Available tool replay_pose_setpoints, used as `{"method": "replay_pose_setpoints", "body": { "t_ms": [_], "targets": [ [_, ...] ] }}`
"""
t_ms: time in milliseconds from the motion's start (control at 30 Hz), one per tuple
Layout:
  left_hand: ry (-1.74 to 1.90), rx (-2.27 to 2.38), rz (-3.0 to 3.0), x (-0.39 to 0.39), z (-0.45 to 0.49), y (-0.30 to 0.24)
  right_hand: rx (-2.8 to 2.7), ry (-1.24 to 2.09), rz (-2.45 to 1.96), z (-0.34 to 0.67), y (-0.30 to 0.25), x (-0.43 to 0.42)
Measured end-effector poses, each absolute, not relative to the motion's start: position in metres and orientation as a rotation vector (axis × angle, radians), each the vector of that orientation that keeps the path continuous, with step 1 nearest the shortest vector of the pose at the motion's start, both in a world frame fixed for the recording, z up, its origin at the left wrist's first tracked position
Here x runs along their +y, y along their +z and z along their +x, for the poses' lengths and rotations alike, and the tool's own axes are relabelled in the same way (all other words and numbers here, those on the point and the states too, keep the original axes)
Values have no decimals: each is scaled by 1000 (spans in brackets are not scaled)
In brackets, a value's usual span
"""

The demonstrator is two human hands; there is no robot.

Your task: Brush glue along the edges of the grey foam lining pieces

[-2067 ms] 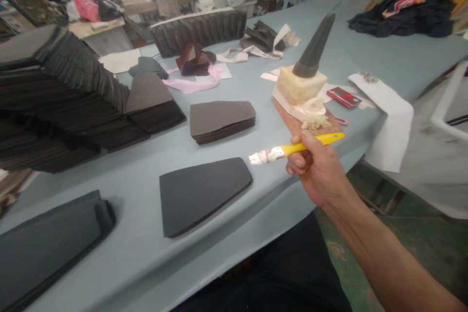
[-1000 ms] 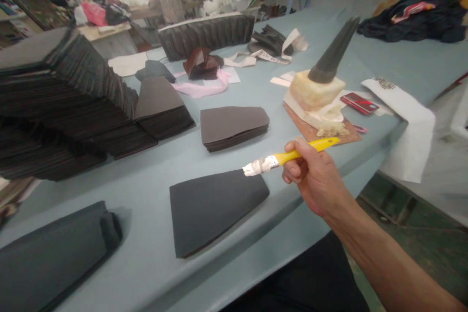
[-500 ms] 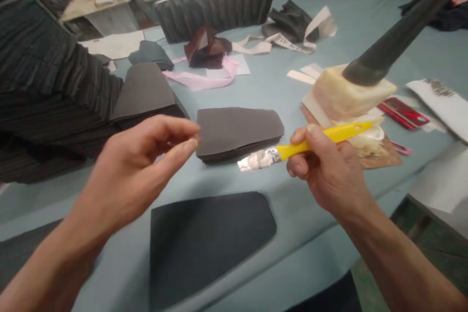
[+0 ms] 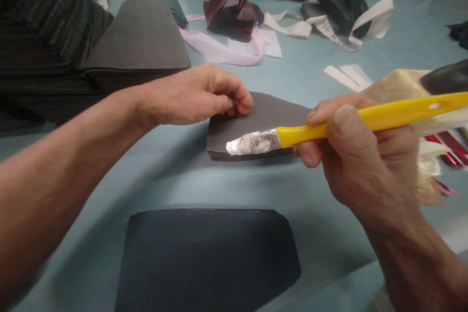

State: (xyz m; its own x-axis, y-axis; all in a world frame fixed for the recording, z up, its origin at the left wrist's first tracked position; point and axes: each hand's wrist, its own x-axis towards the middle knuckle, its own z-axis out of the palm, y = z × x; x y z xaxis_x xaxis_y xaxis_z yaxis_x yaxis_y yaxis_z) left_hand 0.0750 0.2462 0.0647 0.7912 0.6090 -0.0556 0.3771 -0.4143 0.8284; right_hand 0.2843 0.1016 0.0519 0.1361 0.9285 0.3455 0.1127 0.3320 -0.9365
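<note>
While fingers of the left hand [image 4: 197,95] pinch the stack [image 4: 270,112], the brush [image 4: 395,113] clenched in the right hand [image 4: 365,161] may dip and smear paste [image 4: 248,142] there.

Bare table [image 4: 175,180] lies open between the dark sheet [image 4: 208,258] and grey stack [image 4: 266,112]; tall piles [image 4: 40,58] wall the left

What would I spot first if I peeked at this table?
The bright yellow-handled brush, its bristles caked white, is held in the right hand at mid-right. Beside its tip, the left hand rests fingertips on a small stack of grey cut pieces. A big dark piece lies flat near the front of the blue-grey table.
</note>
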Motion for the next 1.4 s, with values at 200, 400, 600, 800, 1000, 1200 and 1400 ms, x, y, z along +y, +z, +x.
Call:
{"method": "replay_pose_setpoints", "body": {
  "t_ms": [200, 400, 600, 800, 1000, 1200, 1400],
  "targets": [
    [236, 859, 1996, 245, 82, 75, -1448, 842, -985, 278, 47, 121],
    [137, 1005, 1953, 243, 93, 84, -1482, 906, -947, 273, 50, 128],
    [107, 1077, 1969, 242, 98, 88, -1522, 911, -974, 268, 54, 130],
    [115, 1126, 2021, 233, 99, 94, -1538, 899, -994, 264, 55, 131],
    [128, 1125, 2025, 232, 100, 95, -1616, 870, -1057, 265, 55, 133],
    [168, 1124, 2052, 233, 99, 89, -1621, 868, -1056, 272, 56, 134],
    [166, 1079, 2069, 242, 97, 81, -1705, 811, -1044, 295, 56, 131]
  ]
}}
